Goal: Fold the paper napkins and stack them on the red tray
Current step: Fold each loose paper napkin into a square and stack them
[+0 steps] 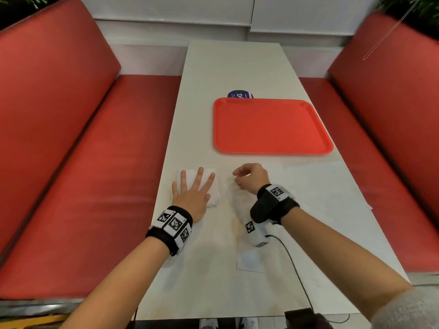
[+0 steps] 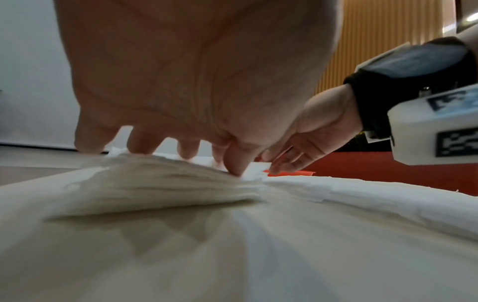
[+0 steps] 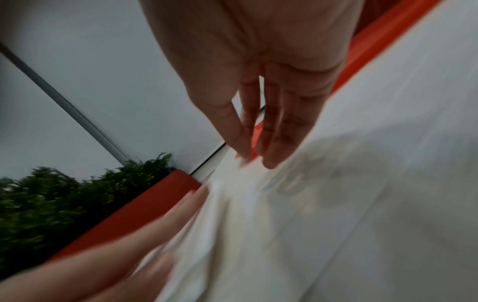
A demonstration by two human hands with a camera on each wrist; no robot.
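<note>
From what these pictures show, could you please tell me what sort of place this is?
Probably a fast-food restaurant or diner booth. Red padded bench seats flank a long white table, a red plastic serving tray lies on it, and the left hand presses a stack of paper napkins.

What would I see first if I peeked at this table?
You'd spot the big red tray first, lying on the white table with nothing on it. Nearer, the left hand presses flat on a folded pile of white napkins, and the right hand hovers beside it. Red benches run along both sides.
</note>
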